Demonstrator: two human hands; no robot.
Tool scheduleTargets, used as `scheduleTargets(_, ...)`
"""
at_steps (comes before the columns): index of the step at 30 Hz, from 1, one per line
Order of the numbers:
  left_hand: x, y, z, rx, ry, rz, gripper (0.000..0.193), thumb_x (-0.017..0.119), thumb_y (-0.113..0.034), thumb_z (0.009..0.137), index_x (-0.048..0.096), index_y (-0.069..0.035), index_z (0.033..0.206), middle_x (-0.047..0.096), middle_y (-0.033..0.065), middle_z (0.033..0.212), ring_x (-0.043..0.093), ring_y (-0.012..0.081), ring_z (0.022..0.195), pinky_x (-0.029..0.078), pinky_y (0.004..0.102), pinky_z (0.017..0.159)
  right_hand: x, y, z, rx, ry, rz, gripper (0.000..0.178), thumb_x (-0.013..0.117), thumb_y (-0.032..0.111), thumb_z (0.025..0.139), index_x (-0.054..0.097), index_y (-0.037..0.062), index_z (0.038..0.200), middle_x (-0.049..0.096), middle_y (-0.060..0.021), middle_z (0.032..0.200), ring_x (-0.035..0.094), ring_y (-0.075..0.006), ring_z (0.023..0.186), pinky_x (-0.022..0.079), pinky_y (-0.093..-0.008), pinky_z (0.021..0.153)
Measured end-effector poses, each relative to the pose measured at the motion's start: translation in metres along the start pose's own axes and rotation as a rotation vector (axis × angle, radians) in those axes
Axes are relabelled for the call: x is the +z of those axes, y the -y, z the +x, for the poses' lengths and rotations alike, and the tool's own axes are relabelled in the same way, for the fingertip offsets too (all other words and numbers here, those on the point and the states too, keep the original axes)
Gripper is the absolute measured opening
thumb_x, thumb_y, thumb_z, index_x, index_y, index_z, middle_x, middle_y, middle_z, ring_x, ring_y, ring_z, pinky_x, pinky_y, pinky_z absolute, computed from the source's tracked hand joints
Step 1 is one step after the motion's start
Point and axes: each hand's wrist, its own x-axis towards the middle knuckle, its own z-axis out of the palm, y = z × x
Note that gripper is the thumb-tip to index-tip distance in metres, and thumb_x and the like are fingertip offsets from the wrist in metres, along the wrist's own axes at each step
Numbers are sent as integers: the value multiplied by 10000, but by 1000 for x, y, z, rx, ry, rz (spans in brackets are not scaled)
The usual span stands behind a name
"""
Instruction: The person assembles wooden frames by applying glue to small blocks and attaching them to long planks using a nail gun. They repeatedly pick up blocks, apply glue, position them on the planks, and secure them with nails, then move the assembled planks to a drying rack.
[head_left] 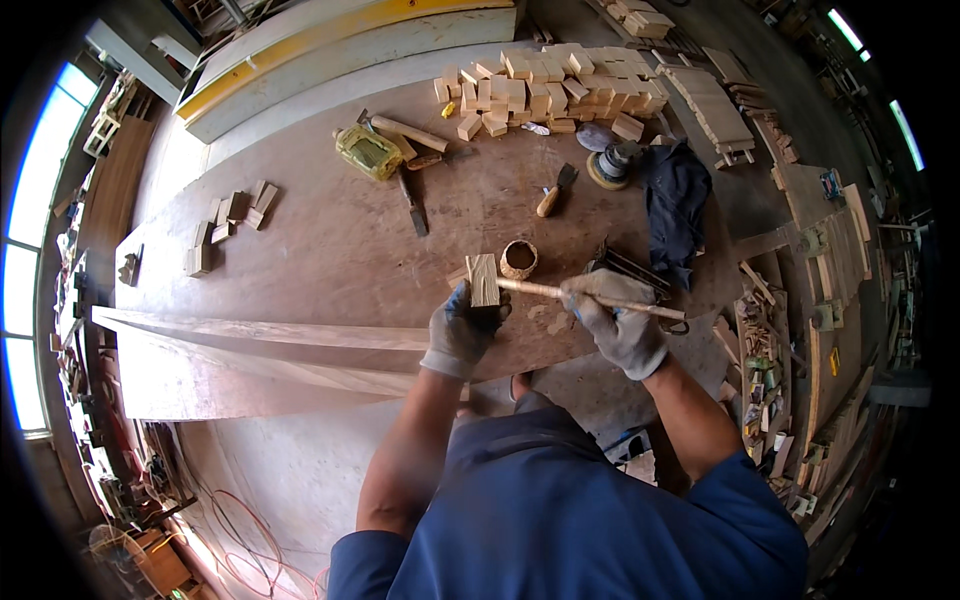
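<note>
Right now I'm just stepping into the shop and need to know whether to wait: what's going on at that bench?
A person in grey work gloves stands at a big wooden workbench. The left hand grips a small wooden block, and the right hand holds a long wooden stick whose end meets the block. A small round cup sits just behind the block. Farther back lie a pile of wooden blocks, a sander, a dark cloth and a yellow-green tool.

Wood blocks (555, 90), perhaps sander (610, 165), dark cloth (675, 205)
</note>
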Motion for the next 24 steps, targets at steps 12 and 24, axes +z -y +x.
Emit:
scheduleTargets(12, 18, -3, -5, 1, -72, 40, 505, 525, -360, 1103, 562, 30, 1423, 680, 206, 1296, 660, 359, 1145, 558, 456, 978, 11, -6, -4, -120, 13, -74, 119, 717, 95, 983, 750, -9, 1033, 743, -150, 892, 745, -274, 771, 577, -375, 666)
scheduleTargets(24, 27, 3, -15, 22, -105, 33, 555, 527, -401, 1106, 543, 38, 1445, 669, 213, 1329, 657, 327, 1125, 553, 473, 942, 18, -21, -1, 143, 74, 223, 181, 687, 118, 1014, 739, -46, 1068, 768, -134, 940, 755, -186, 823, 622, -317, 745)
